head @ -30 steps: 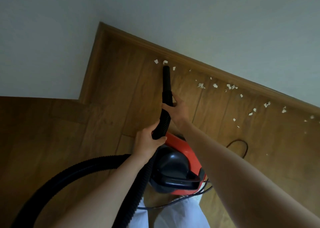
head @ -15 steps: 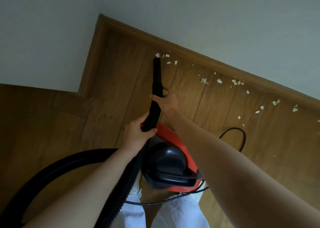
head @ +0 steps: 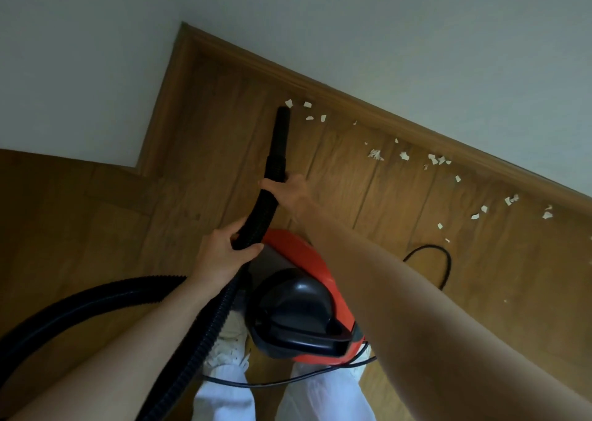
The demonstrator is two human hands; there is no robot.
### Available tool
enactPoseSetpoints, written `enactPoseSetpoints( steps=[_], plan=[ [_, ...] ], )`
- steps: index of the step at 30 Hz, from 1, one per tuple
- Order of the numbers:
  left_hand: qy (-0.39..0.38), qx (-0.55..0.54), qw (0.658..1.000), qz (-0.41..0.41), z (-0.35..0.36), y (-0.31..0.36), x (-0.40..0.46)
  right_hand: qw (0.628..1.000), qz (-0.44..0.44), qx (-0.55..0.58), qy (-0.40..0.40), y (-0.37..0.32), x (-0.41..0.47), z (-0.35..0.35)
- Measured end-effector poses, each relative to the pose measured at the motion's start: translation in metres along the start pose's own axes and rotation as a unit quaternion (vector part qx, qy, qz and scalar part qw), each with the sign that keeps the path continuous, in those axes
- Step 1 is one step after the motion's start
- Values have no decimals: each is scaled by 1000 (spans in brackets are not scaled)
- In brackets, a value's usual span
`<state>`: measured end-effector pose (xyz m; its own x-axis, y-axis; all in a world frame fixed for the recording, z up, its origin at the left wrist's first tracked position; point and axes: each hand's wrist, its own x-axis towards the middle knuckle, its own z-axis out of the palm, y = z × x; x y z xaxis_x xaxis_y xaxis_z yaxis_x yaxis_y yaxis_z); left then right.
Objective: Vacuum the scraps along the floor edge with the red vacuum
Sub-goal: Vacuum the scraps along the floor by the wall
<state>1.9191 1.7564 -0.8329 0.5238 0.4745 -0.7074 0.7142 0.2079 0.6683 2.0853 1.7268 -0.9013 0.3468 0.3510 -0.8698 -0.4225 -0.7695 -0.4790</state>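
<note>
Black hose (head: pixel 96 302) is looped wide at left for slack. Left grip (head: pixel 224 254) is clenched on the hose, carrying its weight; right grip (head: pixel 290 193) is wrapped round the nozzle (head: pixel 278 141) collar to steer. Tip is aimed just beside the leftmost scraps (head: pixel 307 111), which trail right along the skirting (head: pixel 400 122). Vacuum (head: pixel 304 295) is parked at the feet, within hose reach.
</note>
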Motion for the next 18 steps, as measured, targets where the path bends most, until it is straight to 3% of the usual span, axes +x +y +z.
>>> enactPoseSetpoints(
  steps=[5,11,18],
  plan=[
    [9,44,999,22,-26,10,22,998,-3,53,46,-14,14,19],
    [-32,164,984,69,-66,10,49,993,0,92,77,-34,20,39],
    [-53,210,974,60,-48,-16,52,988,47,83,119,-4,21,43]
  ],
)
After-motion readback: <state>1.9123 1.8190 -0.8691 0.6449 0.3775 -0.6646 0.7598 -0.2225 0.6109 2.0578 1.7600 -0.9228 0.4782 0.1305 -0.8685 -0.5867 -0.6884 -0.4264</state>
